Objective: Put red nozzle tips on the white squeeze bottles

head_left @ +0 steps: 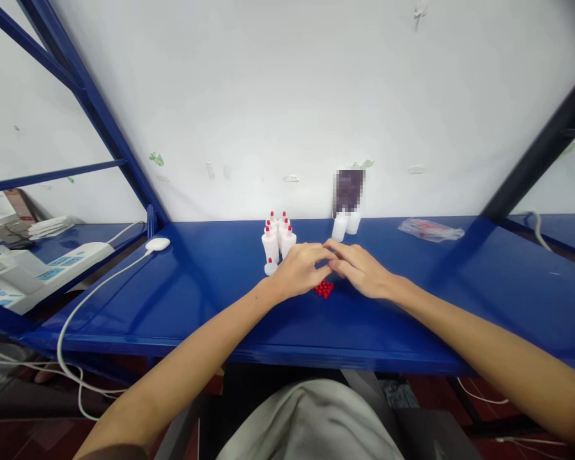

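My left hand [303,268] and my right hand [361,268] meet at the fingertips over the middle of the blue table. The fingers of both are bent and pinched together; whatever they hold, if anything, is hidden. Just below them lies a cluster of small red caps [324,290]. Several white squeeze bottles with red tips [270,244] stand upright beyond my left hand. A white nozzle lid with a red tip [270,268] sits in front of them, close to my left wrist. Behind my right hand are two white bottles [339,227] without visible red tips.
A clear plastic bag [431,230] with something red inside lies at the back right. A white round charger [158,244] with a cable rests at the left, near a power strip [57,271]. Blue frame posts [110,134] flank the table [196,306], and a wall closes the back.
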### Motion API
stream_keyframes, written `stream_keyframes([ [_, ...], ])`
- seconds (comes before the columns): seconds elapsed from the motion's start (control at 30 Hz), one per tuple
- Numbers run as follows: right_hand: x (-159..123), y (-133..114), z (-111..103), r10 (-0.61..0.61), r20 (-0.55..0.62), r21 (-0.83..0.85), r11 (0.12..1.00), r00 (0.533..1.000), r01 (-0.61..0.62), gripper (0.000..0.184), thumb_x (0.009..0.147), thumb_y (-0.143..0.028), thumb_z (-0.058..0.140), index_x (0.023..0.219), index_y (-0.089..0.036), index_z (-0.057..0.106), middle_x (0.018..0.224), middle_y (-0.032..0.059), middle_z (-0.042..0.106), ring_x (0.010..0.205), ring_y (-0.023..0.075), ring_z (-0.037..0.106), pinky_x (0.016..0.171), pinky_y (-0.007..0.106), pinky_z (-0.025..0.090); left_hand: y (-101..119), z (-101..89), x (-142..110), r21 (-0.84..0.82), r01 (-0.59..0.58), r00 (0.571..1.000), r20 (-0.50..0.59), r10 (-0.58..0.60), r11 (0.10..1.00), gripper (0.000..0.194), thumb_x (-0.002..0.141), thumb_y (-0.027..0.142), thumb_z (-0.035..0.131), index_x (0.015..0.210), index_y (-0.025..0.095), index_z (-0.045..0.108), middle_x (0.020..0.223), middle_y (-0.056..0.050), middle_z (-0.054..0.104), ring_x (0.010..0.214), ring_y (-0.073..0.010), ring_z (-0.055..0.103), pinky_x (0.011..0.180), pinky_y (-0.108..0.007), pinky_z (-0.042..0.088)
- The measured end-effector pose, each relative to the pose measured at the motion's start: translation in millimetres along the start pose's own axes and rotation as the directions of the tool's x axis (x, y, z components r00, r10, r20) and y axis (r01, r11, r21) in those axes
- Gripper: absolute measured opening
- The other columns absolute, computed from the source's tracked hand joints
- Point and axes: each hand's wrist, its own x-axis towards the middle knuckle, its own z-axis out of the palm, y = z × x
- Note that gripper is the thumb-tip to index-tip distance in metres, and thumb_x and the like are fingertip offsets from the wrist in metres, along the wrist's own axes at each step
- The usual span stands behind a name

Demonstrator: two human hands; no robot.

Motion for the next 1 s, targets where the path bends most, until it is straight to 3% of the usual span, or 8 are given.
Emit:
stream_keyframes([
  [0.1,-0.5,-4.7,0.5,0.044,0.034,-0.187,0.982,0.998,-0.036,0.013,0.089,-0.027,0.039,0.097,-0.024,0.049,0.06,-0.0047,0.05,0.056,0.0172,0.046,0.06,0.029,0.029,-1.3,3.7,-3.9,-0.04,0.016,0.999,0.05,-0.014,0.999,0.012,0.085,0.014,0.06,0.077,0.014,0.069,0.067,-0.001,0.064,0.058,-0.0099,0.054,0.057,-0.022,0.038],
  [0.2,-0.3,-5.8,1.1,0.037,0.048,-0.22,0.975,0.998,-0.025,0.012,0.086,-0.024,0.039,0.095,-0.024,0.047,0.062,-0.0043,0.05,0.056,0.0178,0.047,0.059,0.029,0.028,-1.7,8.1,-7.5,-0.076,0.067,0.996,0.06,-0.062,0.995,0.011,0.084,0.016,0.061,0.077,0.014,0.069,0.064,0.0,0.061,0.056,-0.0091,0.051,0.056,-0.022,0.038],
  [0.33,-0.2,-4.6,1.6,-0.037,0.022,-0.113,0.993,0.999,0.039,0.007,0.086,-0.024,0.039,0.09,-0.023,0.045,0.059,-0.0049,0.048,0.053,0.0169,0.044,0.057,0.029,0.029,1.6,10.4,-7.2,-0.089,0.121,0.991,-0.041,-0.125,0.989,0.006,0.08,0.02,0.067,0.079,0.016,0.072,0.066,0.0,0.058,0.062,-0.0107,0.051,0.062,-0.025,0.039],
  [0.43,-0.5,-4.9,2.2,-0.107,-0.009,0.031,0.994,0.994,0.108,0.011,0.088,-0.024,0.039,0.094,-0.022,0.047,0.067,-0.0026,0.059,0.056,0.0167,0.05,0.059,0.029,0.035,7.6,8.8,-4.5,-0.091,0.166,0.982,-0.081,-0.173,0.982,0.001,0.076,0.018,0.072,0.077,0.017,0.072,0.061,0.002,0.056,0.066,-0.0124,0.05,0.07,-0.028,0.04],
  [0.57,-1.6,-3.8,5.4,-0.141,-0.027,0.157,0.977,0.99,0.143,0.015,0.093,-0.03,0.039,0.098,-0.022,0.05,0.078,0.0007,0.066,0.058,0.016,0.053,0.06,0.029,0.039,14.4,8.5,-3.6,-0.293,0.242,0.963,-0.042,-0.265,0.925,0.007,0.077,0.017,0.069,0.08,0.016,0.075,0.054,0.004,0.053,0.058,-0.0098,0.047,0.064,-0.027,0.041],
  [0.67,-1.5,0.7,7.5,-0.104,-0.051,0.208,0.972,0.993,0.112,0.022,0.095,-0.041,0.041,0.099,-0.022,0.052,0.071,-0.0004,0.062,0.054,0.0149,0.05,0.056,0.028,0.038,15.2,6.1,-3.2,-0.397,0.323,0.938,0.011,-0.348,0.859,0.013,0.08,0.023,0.066,0.082,0.014,0.076,0.056,0.003,0.056,0.054,-0.0083,0.046,0.056,-0.024,0.04],
  [0.83,1.2,8.6,3.8,-0.022,-0.095,0.129,0.991,0.995,0.035,0.032,0.097,-0.048,0.04,0.102,-0.021,0.056,0.057,-0.0047,0.05,0.052,0.0146,0.048,0.057,0.028,0.035,5.6,-28.5,-5.7,-0.361,0.494,0.852,0.021,-0.522,0.791,0.028,0.079,0.04,0.072,0.085,0.013,0.077,0.057,0.0,0.062,0.05,-0.0086,0.047,0.049,-0.022,0.037],
  [1.0,4.4,13.3,3.0,0.02,-0.093,0.065,0.998,0.995,-0.014,0.018,0.092,-0.028,0.041,0.095,-0.02,0.057,0.065,-0.0029,0.052,0.06,0.0152,0.048,0.062,0.029,0.036,-4.2,-82.9,-30.9,-0.033,0.559,0.829,0.008,-0.559,0.828,0.03,0.084,0.044,0.067,0.085,0.015,0.074,0.063,-0.001,0.067,0.055,-0.0112,0.055,0.051,-0.022,0.038],
])
